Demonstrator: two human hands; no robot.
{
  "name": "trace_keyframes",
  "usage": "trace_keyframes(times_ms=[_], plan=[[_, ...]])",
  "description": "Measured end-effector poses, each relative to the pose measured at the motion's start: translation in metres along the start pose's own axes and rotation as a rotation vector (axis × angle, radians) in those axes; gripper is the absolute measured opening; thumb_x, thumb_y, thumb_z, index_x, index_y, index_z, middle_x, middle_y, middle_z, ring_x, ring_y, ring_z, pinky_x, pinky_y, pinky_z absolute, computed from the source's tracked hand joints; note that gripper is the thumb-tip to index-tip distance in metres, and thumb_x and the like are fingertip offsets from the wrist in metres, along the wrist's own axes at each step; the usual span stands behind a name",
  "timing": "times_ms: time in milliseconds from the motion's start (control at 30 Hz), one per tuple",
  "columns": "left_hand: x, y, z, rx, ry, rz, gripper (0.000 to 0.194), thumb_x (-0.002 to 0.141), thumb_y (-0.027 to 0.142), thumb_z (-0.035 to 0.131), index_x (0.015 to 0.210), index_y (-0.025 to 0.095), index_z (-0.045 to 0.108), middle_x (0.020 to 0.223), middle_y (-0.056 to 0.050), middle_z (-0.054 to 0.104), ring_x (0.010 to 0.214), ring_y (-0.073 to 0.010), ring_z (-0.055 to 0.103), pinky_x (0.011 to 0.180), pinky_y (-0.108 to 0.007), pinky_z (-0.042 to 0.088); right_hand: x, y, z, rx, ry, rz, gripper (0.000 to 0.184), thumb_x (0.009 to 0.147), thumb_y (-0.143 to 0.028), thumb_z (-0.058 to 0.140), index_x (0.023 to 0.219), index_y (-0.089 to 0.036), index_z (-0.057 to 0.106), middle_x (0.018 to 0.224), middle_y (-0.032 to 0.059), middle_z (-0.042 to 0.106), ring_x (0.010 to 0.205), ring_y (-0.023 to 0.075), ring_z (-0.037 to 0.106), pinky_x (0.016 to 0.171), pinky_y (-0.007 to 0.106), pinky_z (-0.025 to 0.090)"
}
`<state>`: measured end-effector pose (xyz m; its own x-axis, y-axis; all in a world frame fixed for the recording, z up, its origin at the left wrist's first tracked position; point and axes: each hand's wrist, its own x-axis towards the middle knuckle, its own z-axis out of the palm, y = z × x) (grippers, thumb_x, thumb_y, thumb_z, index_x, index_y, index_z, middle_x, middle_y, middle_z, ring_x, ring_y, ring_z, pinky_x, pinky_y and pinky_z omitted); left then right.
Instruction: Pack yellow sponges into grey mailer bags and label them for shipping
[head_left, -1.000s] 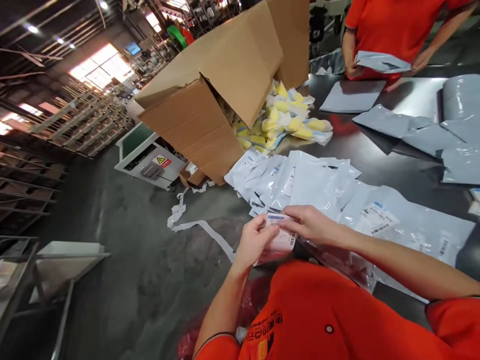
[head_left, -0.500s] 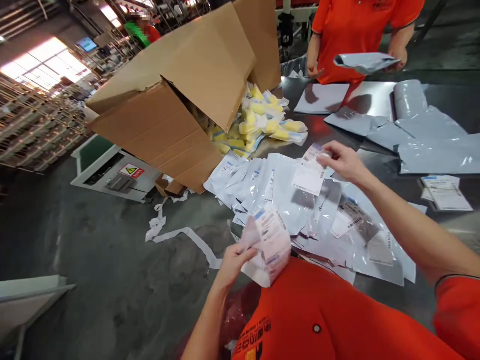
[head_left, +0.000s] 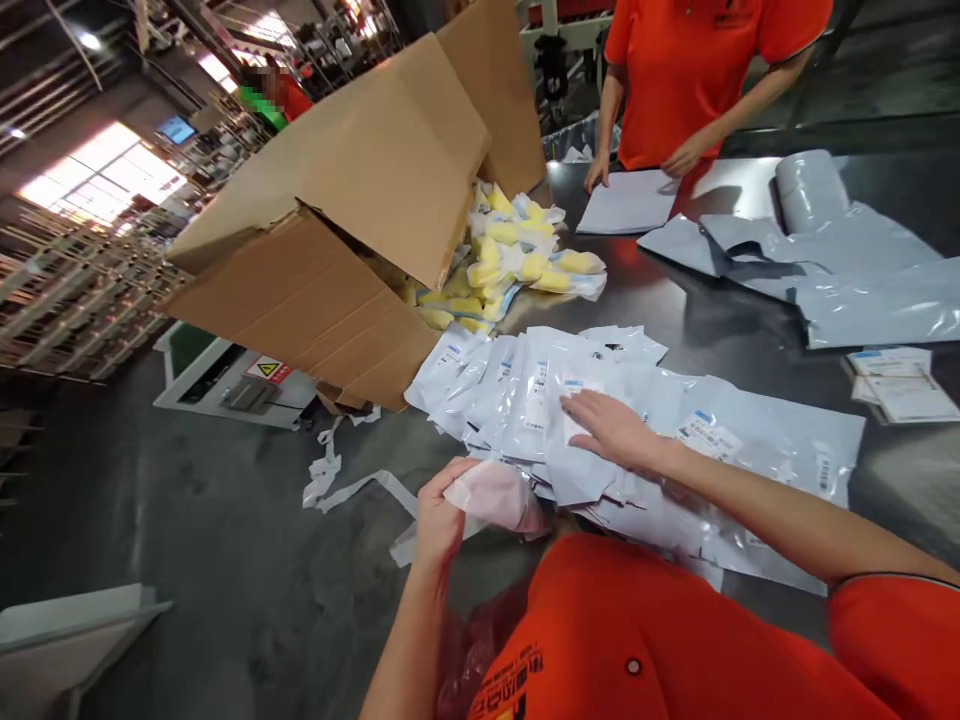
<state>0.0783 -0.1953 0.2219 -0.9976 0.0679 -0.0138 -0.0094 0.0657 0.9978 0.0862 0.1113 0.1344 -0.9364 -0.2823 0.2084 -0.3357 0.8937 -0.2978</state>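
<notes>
Pale grey mailer bag point(head_left: 577, 475): lay face up at the near side of an overlapping row of like bags point(head_left: 484, 405), on the metal table point(head_left: 637, 290). Set right hand point(head_left: 611, 430) palm down on top of it, with fingers straight and close together, gripping nothing; partly covered a white label point(head_left: 574, 426) there, likely to spread pressure evenly and hold paper and film flat. Gripped a pale pink sheet point(head_left: 491, 490) by its left end in left hand point(head_left: 440, 505), with fingers curled tight; held out to the side of the row, over the floor point(head_left: 225, 560), perhaps to avoid catching on the bags. Could not make out any print on the sheet; possibly label stock seen from the back. Noted neighbouring labels point(head_left: 705, 432) facing up, presumably for easy reading. Found wrapped yellow items point(head_left: 517, 255) at the mouth of a large carton point(head_left: 322, 310), turned toward the table, probably for easy reach. At right, well apart from the hands, logged a small pile of slips point(head_left: 911, 385) and loose grey bags point(head_left: 885, 300). Across the table, observed a co-worker point(head_left: 686, 90) with both hands at a flat white stack point(head_left: 628, 205)
</notes>
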Motion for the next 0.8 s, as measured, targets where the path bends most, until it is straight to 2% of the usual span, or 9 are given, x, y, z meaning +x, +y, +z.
trace_keyframes(times_ms=[100,233,300,367,467,567,633,733,800], plan=[[0.010,0.017,0.016,-0.096,0.139,-0.080,0.029,0.052,0.026,0.084,0.078,0.016,0.076,0.074,-0.003,0.072,0.065,-0.0143,0.062,0.060,-0.023,0.049,-0.008,-0.009,0.000,0.127,-0.009,-0.028,0.051,0.093,-0.045,0.056,0.133,-0.012,0.058,0.143,0.0219,0.051,0.137,0.0368,0.042,0.111,0.059,0.035],[0.020,0.047,0.030,-0.269,0.169,-0.067,0.036,0.047,0.028,0.087,0.077,0.017,0.072,0.070,0.001,0.070,0.059,-0.0120,0.060,0.057,-0.022,0.049,0.012,-0.039,-0.037,0.543,0.073,-0.144,0.064,0.091,-0.051,0.059,0.143,-0.015,0.048,0.148,0.0193,0.046,0.141,0.0319,0.037,0.115,0.054,0.034],[0.025,0.061,0.030,-0.305,0.161,-0.009,0.037,0.048,0.030,0.087,0.078,0.016,0.071,0.070,0.001,0.069,0.059,-0.0118,0.060,0.055,-0.021,0.049,0.028,-0.064,-0.054,0.800,-0.066,-0.226,0.062,0.086,-0.052,0.066,0.136,-0.020,0.054,0.140,0.0145,0.054,0.132,0.0283,0.048,0.111,0.047,0.040],[0.029,0.073,0.025,-0.318,0.139,0.039,0.037,0.052,0.030,0.087,0.082,0.016,0.070,0.071,0.001,0.069,0.059,-0.0112,0.059,0.055,-0.021,0.048,0.041,-0.089,-0.062,1.037,-0.272,-0.242,0.048,0.083,-0.053,0.067,0.120,-0.021,0.064,0.116,0.0082,0.067,0.108,0.0235,0.061,0.096,0.039,0.050],[0.029,0.083,0.012,-0.306,0.165,0.092,0.045,0.068,0.032,0.078,0.108,0.018,0.065,0.077,0.001,0.068,0.061,-0.0115,0.061,0.063,-0.024,0.051,0.050,-0.117,-0.059,1.294,-0.434,-0.184,0.037,0.080,-0.053,0.068,0.091,-0.018,0.068,0.077,-0.0005,0.062,0.074,0.0155,0.058,0.071,0.029,0.049],[0.015,0.076,0.000,-0.127,0.430,0.229,0.061,0.078,0.031,0.071,0.135,0.025,0.050,0.106,-0.003,0.068,0.075,-0.0120,0.066,0.072,-0.025,0.054,0.053,-0.132,-0.056,1.468,-0.256,-0.031,0.038,0.074,-0.053,0.073,0.077,-0.017,0.062,0.073,-0.0014,0.057,0.072,0.0136,0.053,0.070,0.026,0.045],[-0.004,0.062,-0.003,0.000,0.557,0.307,0.060,0.080,0.033,0.071,0.135,0.024,0.050,0.125,-0.008,0.062,0.086,-0.0131,0.067,0.076,-0.024,0.054,0.055,-0.138,-0.056,1.558,-0.113,0.105,0.038,0.074,-0.053,0.073,0.077,-0.018,0.059,0.074,-0.0011,0.058,0.073,0.0138,0.054,0.072,0.027,0.046],[-0.033,0.037,0.003,0.057,0.391,0.192,0.036,0.080,0.037,0.069,0.109,0.016,0.066,0.110,-0.009,0.069,0.085,-0.0165,0.067,0.075,-0.027,0.054,0.055,-0.144,-0.059,1.550,-0.077,0.155,0.041,0.076,-0.057,0.069,0.077,-0.018,0.056,0.071,-0.0011,0.057,0.068,0.0141,0.053,0.067,0.028,0.046],[-0.046,0.027,0.009,0.053,0.291,0.100,0.026,0.080,0.037,0.068,0.091,0.014,0.070,0.092,-0.006,0.072,0.080,-0.0173,0.066,0.074,-0.027,0.054,0.054,-0.146,-0.063,1.382,-0.038,0.107,0.040,0.081,-0.057,0.064,0.077,-0.018,0.057,0.072,0.0005,0.058,0.069,0.0154,0.054,0.066,0.030,0.046]])
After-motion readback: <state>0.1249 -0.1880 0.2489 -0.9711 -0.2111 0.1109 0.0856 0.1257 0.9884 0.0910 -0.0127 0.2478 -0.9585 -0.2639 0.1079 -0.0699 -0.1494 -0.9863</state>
